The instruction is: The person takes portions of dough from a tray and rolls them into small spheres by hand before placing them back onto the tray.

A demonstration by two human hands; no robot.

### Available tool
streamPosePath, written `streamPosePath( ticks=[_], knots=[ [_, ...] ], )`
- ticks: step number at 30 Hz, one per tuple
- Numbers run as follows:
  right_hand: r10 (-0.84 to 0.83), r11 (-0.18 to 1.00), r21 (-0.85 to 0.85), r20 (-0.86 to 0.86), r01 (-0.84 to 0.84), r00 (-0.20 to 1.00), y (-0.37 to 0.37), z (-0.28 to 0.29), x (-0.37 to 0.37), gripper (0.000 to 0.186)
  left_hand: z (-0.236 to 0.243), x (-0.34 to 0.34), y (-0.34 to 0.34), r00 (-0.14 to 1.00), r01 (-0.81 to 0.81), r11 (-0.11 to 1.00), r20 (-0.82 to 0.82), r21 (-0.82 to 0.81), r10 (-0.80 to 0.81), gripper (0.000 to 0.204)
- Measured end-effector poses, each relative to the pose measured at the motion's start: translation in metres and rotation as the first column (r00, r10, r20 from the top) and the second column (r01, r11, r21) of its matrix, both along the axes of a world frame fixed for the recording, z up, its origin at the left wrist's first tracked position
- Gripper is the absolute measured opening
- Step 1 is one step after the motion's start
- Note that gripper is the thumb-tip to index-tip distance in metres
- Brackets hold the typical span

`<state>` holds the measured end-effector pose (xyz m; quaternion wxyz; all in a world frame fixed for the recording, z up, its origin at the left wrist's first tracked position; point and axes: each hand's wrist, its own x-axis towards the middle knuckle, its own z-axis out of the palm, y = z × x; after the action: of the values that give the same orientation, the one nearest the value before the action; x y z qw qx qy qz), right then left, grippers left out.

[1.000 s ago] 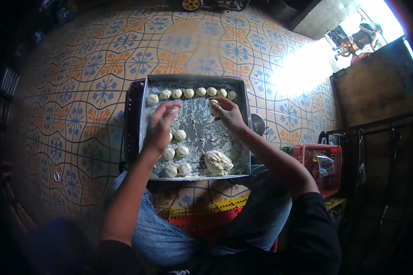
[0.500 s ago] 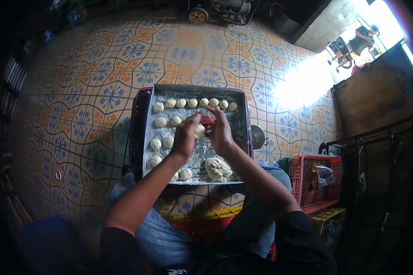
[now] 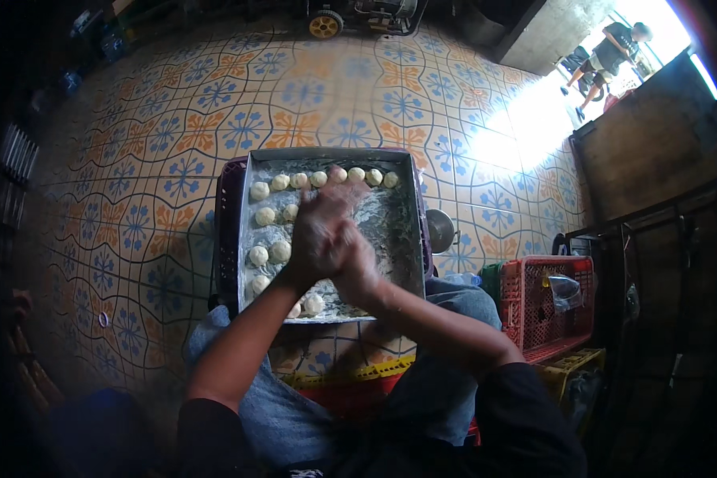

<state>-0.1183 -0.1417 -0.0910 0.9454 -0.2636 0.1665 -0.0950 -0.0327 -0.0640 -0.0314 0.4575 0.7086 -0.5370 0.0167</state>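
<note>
My left hand (image 3: 320, 229) and my right hand (image 3: 354, 259) are pressed together over a shallow metal tray (image 3: 417, 231). Motion smears the left hand, whose fingers seem stretched toward the tray's far side. My right hand looks curled against the left palm; whatever lies between them is hidden. Round dough balls line the tray: a far row with a ball (image 3: 356, 174) near its middle, and more down the left, such as one dough ball (image 3: 258, 256). Close to the near edge lies another dough ball (image 3: 314, 304). The large dough lump seen earlier is hidden behind my right wrist and forearm.
A purple crate (image 3: 229, 215) shows beneath the tray. To its right are a round metal bowl (image 3: 440, 231) and a red crate (image 3: 554, 342), with a yellow crate (image 3: 570, 374) nearer. A wheeled machine (image 3: 327, 24) stands far off; a person (image 3: 613, 60) is outside the bright doorway.
My hands have come closer together and moved nearer to me. The pale dough piece that showed between them is no longer visible. The whole view has shifted slightly.
</note>
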Motion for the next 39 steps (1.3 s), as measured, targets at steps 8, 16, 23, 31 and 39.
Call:
streamPosePath(
  ticks=[8,16,23,31,39],
  knots=[
    [-0.217,0.489,-0.872,-0.151,-0.026,0.964,-0.061,0.034,0.052,0.045,-0.051,0.014,-0.014,-0.398,-0.178,0.694,-0.594,-0.697,-0.699,0.054],
    [0.256,-0.364,-0.861,0.275,0.356,0.927,-0.036,0.035,0.020,0.044,-0.006,0.006,-0.007,-0.475,-0.235,0.830,-0.685,-0.506,-0.553,0.092],
    [-0.023,0.024,-0.998,0.049,0.050,0.999,-0.053,0.040,0.022,0.051,-0.035,-0.012,-0.008,-0.391,-0.026,0.746,-0.680,-0.665,-0.620,0.093],
    [0.088,-0.284,-0.914,0.275,0.289,0.957,-0.098,0.044,0.038,0.043,-0.018,-0.008,-0.010,-0.442,-0.161,0.895,-0.781,-0.415,-0.441,0.076],
    [0.298,-0.261,-0.822,0.430,0.506,0.852,-0.041,0.036,0.019,0.036,-0.050,0.004,-0.008,-0.337,0.078,0.784,-0.756,-0.616,-0.561,0.078]
  ],
)
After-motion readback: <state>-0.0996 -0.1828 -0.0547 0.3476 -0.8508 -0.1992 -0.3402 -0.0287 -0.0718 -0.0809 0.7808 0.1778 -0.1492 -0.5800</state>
